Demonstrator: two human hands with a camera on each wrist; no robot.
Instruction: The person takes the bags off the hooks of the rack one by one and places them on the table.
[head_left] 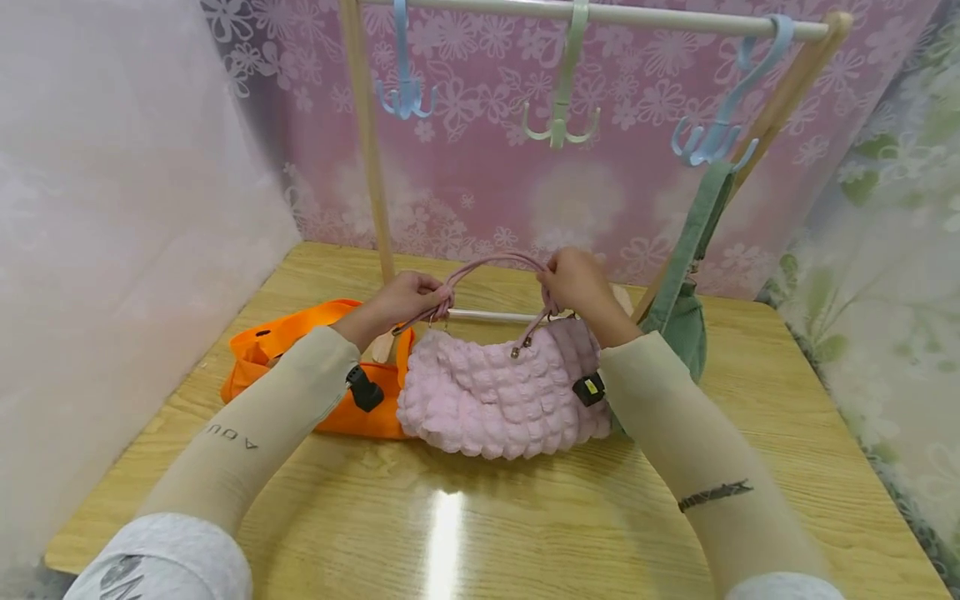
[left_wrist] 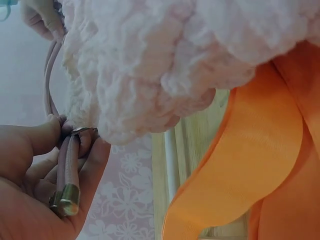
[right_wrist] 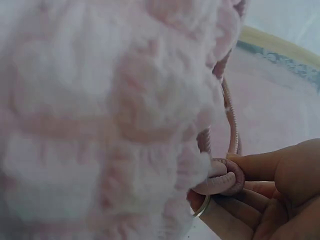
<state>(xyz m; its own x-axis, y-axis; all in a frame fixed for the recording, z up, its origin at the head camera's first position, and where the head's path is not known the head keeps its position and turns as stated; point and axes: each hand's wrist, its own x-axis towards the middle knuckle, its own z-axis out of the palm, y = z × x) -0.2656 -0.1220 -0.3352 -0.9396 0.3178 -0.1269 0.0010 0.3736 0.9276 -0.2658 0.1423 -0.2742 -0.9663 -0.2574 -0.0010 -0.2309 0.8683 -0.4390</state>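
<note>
A puffy pink handbag (head_left: pixel 498 392) sits upright mid-table, its thin handle (head_left: pixel 498 257) arched above it. My left hand (head_left: pixel 408 298) pinches the handle's left end, where the left wrist view shows a knot and metal-tipped strap ends (left_wrist: pixel 69 200) over the fingers. At the handle's right end, my right hand (head_left: pixel 579 283) pinches the strap close to its knot (right_wrist: pixel 227 180), beside a metal ring (right_wrist: pixel 203 206). The quilted fabric fills much of both wrist views.
An orange bag (head_left: pixel 360 408) lies left, partly behind my left arm. A green bag (head_left: pixel 686 325) hangs at right from a blue hook (head_left: pixel 712 142). Another blue hook (head_left: pixel 406 96) and a green hook (head_left: pixel 558 125) hang on the rack's white bar (head_left: pixel 637 17).
</note>
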